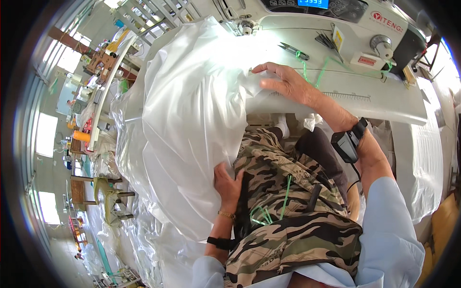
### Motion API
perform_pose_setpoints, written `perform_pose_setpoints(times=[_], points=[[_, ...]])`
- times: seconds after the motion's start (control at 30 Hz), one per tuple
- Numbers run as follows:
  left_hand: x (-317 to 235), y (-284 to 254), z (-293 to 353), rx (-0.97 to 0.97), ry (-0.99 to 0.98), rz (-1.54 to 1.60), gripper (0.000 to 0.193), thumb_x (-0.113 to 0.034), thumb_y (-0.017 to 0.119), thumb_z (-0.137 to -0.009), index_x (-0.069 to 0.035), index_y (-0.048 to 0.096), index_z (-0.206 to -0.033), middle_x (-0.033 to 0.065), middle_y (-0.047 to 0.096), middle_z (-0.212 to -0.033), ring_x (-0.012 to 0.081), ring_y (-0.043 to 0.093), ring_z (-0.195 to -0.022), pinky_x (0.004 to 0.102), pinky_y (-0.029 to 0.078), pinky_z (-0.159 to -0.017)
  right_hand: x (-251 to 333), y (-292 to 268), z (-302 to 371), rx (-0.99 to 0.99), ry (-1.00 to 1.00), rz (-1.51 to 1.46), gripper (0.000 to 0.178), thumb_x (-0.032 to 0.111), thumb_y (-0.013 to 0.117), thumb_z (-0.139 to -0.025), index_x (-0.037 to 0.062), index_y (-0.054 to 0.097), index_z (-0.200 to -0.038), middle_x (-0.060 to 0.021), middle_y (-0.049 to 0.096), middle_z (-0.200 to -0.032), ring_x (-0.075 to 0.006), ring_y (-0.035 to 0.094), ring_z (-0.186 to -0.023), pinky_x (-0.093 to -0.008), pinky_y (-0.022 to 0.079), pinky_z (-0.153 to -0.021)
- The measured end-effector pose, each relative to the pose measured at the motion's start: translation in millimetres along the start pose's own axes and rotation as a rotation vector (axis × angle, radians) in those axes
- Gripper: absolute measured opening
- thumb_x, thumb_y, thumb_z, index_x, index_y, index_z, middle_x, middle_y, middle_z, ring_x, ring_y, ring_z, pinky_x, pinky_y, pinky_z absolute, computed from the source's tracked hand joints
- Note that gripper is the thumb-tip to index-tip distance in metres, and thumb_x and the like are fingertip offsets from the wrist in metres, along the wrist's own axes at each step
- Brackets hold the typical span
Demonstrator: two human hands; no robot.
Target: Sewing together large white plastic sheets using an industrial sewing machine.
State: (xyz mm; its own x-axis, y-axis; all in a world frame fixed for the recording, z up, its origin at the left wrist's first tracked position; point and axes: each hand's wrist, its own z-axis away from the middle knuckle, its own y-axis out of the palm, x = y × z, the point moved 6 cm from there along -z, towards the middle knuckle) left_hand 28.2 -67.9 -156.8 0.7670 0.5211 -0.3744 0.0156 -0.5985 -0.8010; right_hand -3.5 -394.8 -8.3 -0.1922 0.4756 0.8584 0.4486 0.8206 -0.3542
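Note:
A large, glossy white sheet of thin fabric or plastic film [187,120] drapes from the sewing machine bed down to the left of my lap. My right hand [288,84] is over the bed at the sheet's right edge, its forefinger and thumb apart, its other fingers curled and partly hidden. Lower down, my left hand [228,187] rests against the sheet's near right edge with thumb and fingers spread. Glare washes out the area under the sewing machine head [247,28]. Right of it lie thread snips [294,50] with a green cord [306,72] beside them.
A ruler scale [348,96] runs along the bed's front edge. A handwheel-like knob [382,45] and a lit display [313,4] are on the machine. A camouflage apron [283,192] with green strands covers my lap. More clear film [144,230] hangs at left, near a stool [108,199].

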Motion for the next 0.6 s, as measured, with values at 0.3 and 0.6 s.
perform_pose_setpoints(times=[0.3, 0.6], points=[[54, 42, -10, 0.044, -0.352, -0.031, 0.037, -0.035, 0.066, -0.085, -0.003, 0.057, -0.103, 0.0151, 0.062, -0.094, 0.0361, 0.061, -0.088, 0.0460, 0.048, -0.075, 9, 5, 7, 0.149, -0.179, 0.251, 0.060, 0.004, 0.054, -0.082, 0.0118, 0.038, -0.140, -0.0153, 0.059, -0.126, -0.0300, 0.059, -0.111, -0.0401, 0.045, -0.097], [87, 16, 23, -0.067, -0.235, 0.159, 0.018, -0.017, 0.060, -0.089, 0.001, 0.060, -0.089, 0.0198, 0.060, -0.081, 0.0388, 0.059, -0.076, 0.0448, 0.046, -0.067, -2, 10, 4, -0.042, 0.139, 0.149, 0.032, 0.019, 0.056, -0.093, 0.0044, 0.062, -0.121, -0.0194, 0.068, -0.099, -0.0321, 0.066, -0.087, -0.0375, 0.050, -0.084]])
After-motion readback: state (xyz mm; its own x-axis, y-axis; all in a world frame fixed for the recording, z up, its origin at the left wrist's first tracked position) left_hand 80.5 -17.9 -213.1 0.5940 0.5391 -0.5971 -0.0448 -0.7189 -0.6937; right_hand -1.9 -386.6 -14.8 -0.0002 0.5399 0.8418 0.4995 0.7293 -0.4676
